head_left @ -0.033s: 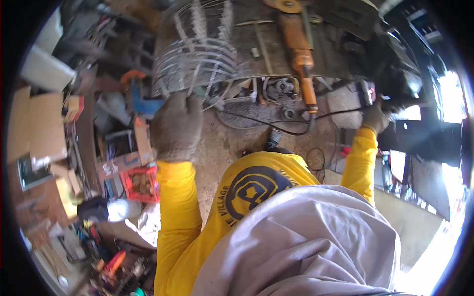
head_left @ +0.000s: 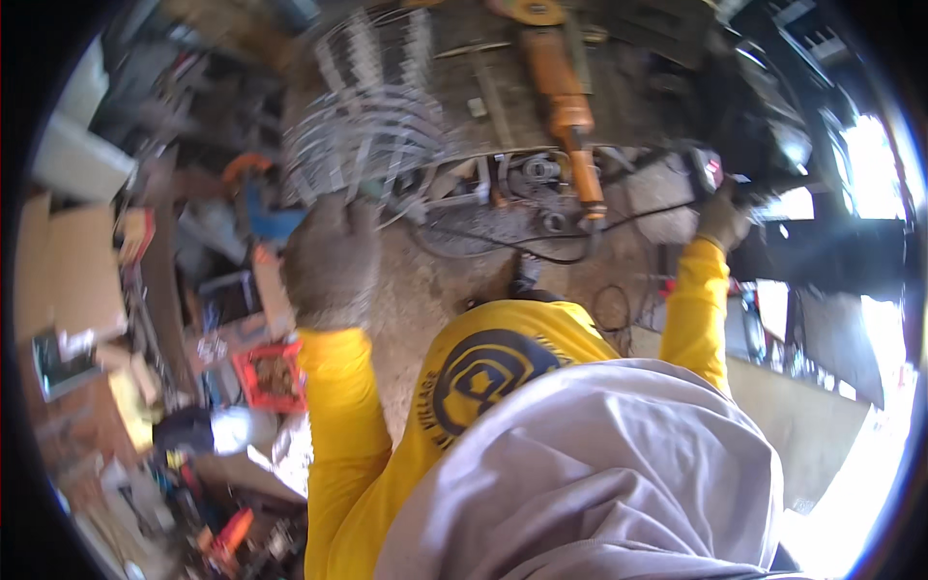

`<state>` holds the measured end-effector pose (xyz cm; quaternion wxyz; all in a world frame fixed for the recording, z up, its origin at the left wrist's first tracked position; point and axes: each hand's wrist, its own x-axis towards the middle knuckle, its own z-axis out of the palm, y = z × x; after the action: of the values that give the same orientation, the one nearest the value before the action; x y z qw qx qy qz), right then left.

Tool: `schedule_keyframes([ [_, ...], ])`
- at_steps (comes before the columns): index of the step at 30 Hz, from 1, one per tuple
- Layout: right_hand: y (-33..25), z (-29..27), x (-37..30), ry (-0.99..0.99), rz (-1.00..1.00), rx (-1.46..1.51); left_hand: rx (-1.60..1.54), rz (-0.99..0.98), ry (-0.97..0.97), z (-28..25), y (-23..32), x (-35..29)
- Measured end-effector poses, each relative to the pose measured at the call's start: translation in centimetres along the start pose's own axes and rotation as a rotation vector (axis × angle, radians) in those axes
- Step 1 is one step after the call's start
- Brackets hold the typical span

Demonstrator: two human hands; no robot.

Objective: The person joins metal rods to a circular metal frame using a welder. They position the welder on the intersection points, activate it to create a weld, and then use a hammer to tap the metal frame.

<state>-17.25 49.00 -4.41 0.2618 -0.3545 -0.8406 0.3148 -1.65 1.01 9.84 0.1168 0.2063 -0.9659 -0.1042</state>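
My left hand (head_left: pixel 332 261), in a grey-brown knit glove, is closed at the near edge of a metal wire frame (head_left: pixel 365 130). The frame has curved bars and lies on the dark workbench (head_left: pixel 454 121); motion blurs it. Out to the right, my gloved right hand (head_left: pixel 723 220) is closed beside a dark object (head_left: pixel 759 145). What its fingers hold is hidden by shadow and glare. Between the hands, an orange angle grinder (head_left: pixel 559 92) rests on the bench, handle toward me. From its end a black cable (head_left: pixel 638 218) runs rightward toward my right hand.
Metal parts (head_left: pixel 541 171) sit below the bench edge. At left are a blue item (head_left: pixel 274 222), cardboard boxes (head_left: pixel 89 261) and a red crate (head_left: pixel 266 379). Tools and scrap (head_left: pixel 227 536) crowd the lower left. A pale panel (head_left: pixel 797 416) stands at right.
The whole view has shifted slightly, so bench, grinder and wire frame appear a little further left. Both hands keep their hold and place relative to the bench.
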Motion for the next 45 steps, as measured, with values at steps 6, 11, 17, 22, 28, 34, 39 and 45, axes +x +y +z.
schedule_keyframes([
  [6, -4.0, -2.3, -1.0, 0.104, 0.041, 0.246, -0.028, 0.095, -0.055, -0.6, -0.5, 0.0],
  [11, -5.3, -2.2, -1.9, 0.217, 0.109, 0.33, 0.01, 0.132, 0.016, -0.1, -0.7, -0.2],
  [17, -3.9, -2.3, -0.2, 0.523, 0.013, 0.411, 0.104, 0.361, 0.013, -0.6, -0.7, 0.2],
  [22, -9.6, -7.0, -1.9, 0.092, -0.261, 1.078, -0.006, 0.035, -0.078, -0.8, -0.6, -0.1],
  [28, -12.1, -6.8, -6.5, -0.517, -0.233, 1.045, 0.011, 0.066, -0.082, 0.3, -0.9, 0.2],
  [34, -11.7, -3.1, -7.7, -1.245, -0.109, 1.041, -0.031, 0.159, 0.011, 0.5, -1.9, 0.5],
  [39, -11.7, -1.8, -7.3, -1.382, 0.157, 0.972, -0.068, 0.042, -0.005, 0.0, -0.6, 0.3],
  [45, -9.9, 0.3, -5.5, -1.642, 0.266, 0.974, -0.036, 0.002, -0.028, 0.3, -0.3, -0.2],
])
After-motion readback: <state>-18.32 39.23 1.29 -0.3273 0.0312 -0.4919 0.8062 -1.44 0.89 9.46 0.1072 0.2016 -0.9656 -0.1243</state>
